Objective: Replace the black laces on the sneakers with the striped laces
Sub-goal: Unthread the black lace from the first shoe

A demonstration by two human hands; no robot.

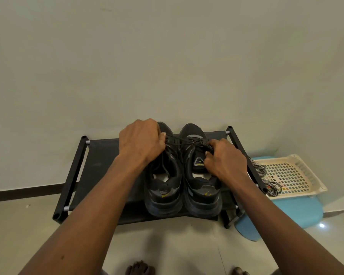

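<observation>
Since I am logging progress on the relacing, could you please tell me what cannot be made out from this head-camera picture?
1. Head view: eyelets of the left sneaker, covered by the left hand.
2. Head view: ends of the black laces, buried under fingers of the right hand.
3. Head view: how many striped laces there are, partly behind the rack bar.
4. Head view: tongue label of the right sneaker, too small to read.

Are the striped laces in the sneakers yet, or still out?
Still out: the striped laces lie on the cream basket beside the rack; black laces run across the sneakers.
</observation>
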